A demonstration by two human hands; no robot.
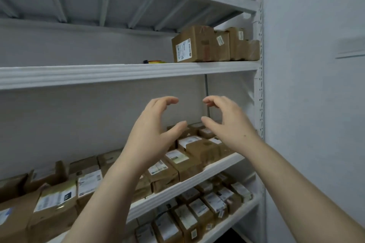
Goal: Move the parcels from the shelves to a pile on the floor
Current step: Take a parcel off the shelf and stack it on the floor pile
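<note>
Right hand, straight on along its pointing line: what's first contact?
Likely the white shelf board edge under the brown parcels; the right hand points up-left, grip empty. Depth unclear.

Dim, even, bluish light washes your view around the middle shelf board (128,74). Above it, the underside of the top board (118,4) sits in grey shadow. Below it, the parcels (57,197) toward the left corner smear into blur, their labels unreadable. Your wide lens slightly bends straight lines near the edges.
</note>
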